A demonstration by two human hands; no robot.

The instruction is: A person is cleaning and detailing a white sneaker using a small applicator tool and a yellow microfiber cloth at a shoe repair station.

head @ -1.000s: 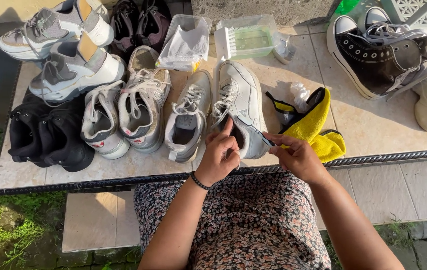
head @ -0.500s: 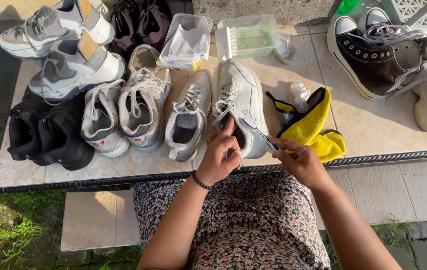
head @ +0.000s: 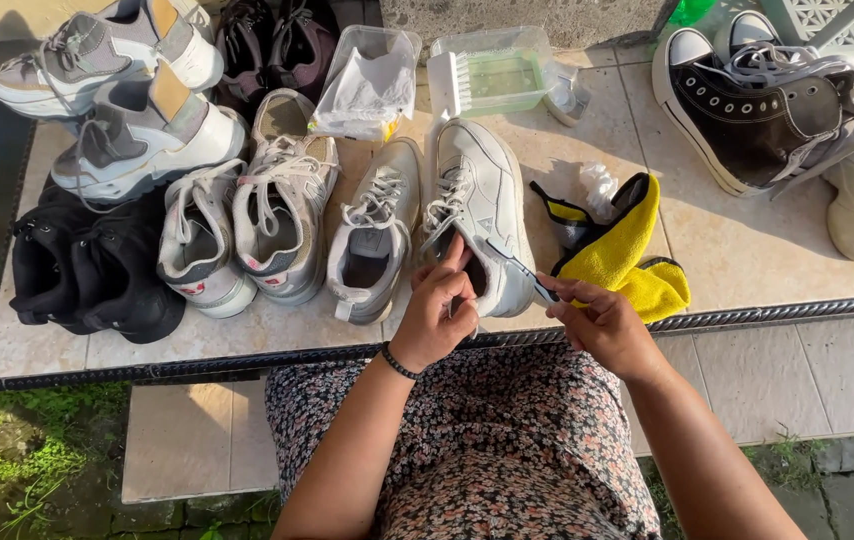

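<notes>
Tiled worktop [head: 767,270], front edge: left hand [head: 440,318] grips heel of white leather sneaker [head: 479,215]; right hand [head: 602,322] fingers closed on thin dark-handled brush [head: 519,268]; yellow cloth [head: 625,255] beside.

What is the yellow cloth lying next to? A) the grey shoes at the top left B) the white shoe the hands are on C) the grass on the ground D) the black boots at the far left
B: the yellow cloth lies on the table just right of the white shoe, where the left hand touches its heel end and the right hand holds a small brush.
</notes>
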